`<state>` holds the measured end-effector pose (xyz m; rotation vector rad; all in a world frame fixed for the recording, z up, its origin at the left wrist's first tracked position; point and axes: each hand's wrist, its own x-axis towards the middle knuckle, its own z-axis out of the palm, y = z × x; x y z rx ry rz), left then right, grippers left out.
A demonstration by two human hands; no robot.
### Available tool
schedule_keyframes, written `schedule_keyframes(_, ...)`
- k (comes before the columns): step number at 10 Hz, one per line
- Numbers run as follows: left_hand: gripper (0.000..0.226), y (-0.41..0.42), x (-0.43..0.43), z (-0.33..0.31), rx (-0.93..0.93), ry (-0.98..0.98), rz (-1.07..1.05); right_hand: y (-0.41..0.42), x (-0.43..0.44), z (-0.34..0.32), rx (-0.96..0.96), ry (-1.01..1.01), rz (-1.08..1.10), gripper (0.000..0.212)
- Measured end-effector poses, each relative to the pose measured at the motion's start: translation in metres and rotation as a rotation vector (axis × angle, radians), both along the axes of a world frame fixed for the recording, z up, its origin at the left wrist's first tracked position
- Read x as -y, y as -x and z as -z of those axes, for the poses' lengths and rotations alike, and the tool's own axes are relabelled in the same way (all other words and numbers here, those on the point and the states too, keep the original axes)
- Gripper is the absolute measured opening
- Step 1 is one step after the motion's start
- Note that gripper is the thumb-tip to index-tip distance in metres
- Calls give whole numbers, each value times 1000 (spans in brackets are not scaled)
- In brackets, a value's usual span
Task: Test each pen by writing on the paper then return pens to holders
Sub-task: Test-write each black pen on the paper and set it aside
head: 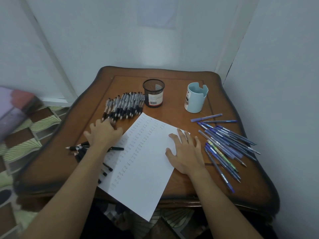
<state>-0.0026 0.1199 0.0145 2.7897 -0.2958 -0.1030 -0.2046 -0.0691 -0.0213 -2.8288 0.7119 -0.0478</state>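
Desk (174,107): brown wood, set into a corner, carries everything.

Paper (146,171): one white sheet lying at a slant, its near corner overhanging the desk's front edge. Columns of short handwritten test marks fill its left part. The right part is blank.

Blue pens (227,144): a loose heap on the right of the desk, just beside the paper's right edge.

Black-grip pens (124,104): a row lying side by side at rear left, tips toward the person, touching the mesh holder's left side.

Loose black pens (81,149): a few scattered at front left, partly hidden under the left forearm.

Mesh holder (153,93) and light blue holder (196,98): both upright at the rear, well apart. No pen stands in either.

Right hand (186,152): laid flat on the blank part of the paper, fingers straight and spread, holding nothing, pinning the sheet.

Left hand (103,133): at the near end of the black-grip row, fingers (110,122) bent down onto the nearest pen tips. Cannot tell whether a pen is actually pinched.

Judgement: testing looks well advanced given the many marks, and the step in hand seems to be handling the black-grip row, either picking the next pen or gathering the row. Returning has not begun. The next move calls for a sure grip on a pen or bundle, lifted clear without rolling the neighbours, then carried to the mesh holder or to the paper's blank area.
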Motion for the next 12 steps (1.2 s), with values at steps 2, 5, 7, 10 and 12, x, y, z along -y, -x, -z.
schedule_keyframes(2, 31, 8, -21, 4, 37, -10, 68, 0, 1, 2, -10, 10, -3, 71)
schedule_keyframes(5, 23, 15, -22, 9, 221, 105, 94, 0, 0, 1, -20, 10, 2, 72)
schedule_keyframes(7, 37, 26, -5, 5, 306, 346, 275, 0, 0, 0, -15, 2, -2, 72)
schedule_keyframes(10, 71, 28, 27, -2, 279, 258, 389, -1, 0, 0, -19, 3, 5, 72)
schedule_keyframes(12, 52, 34, 45, -12, 255, 358, 443, 1, -1, -1, -1, 0, 5, 71)
